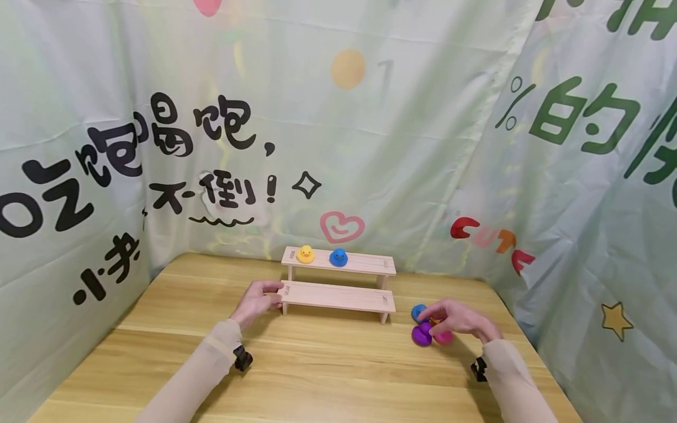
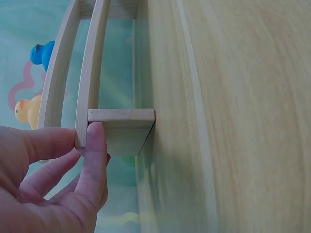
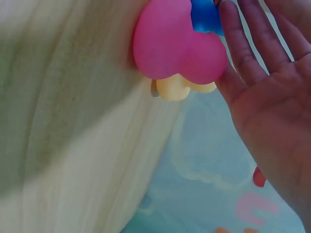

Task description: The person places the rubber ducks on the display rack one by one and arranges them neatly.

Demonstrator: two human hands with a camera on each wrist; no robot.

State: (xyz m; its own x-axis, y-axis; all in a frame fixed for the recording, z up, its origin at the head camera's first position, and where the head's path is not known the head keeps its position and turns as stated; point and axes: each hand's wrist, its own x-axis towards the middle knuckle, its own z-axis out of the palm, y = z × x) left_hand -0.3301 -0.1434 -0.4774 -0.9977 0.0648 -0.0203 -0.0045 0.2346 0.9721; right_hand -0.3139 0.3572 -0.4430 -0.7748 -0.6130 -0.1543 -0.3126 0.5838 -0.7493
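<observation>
A two-step wooden stand [image 1: 338, 296] is on the table. On its upper step sit a yellow rubber duck [image 1: 305, 254] at the left and a blue rubber duck [image 1: 338, 257] beside it. My left hand [image 1: 258, 301] pinches the left end of the lower step between thumb and fingers, as the left wrist view shows. Right of the stand my right hand [image 1: 459, 317] reaches over a cluster of ducks, fingers extended and slightly bent. In that cluster are a second blue duck [image 1: 417, 312], a purple duck [image 1: 421, 335], a pink duck [image 3: 165, 41] and a partly hidden yellow one [image 3: 172, 90].
The wooden table [image 1: 328, 370] has its back edge just behind the stand. Printed cloth [image 1: 412, 147] hangs behind and along both sides of the table. Each wrist carries a small black camera mount.
</observation>
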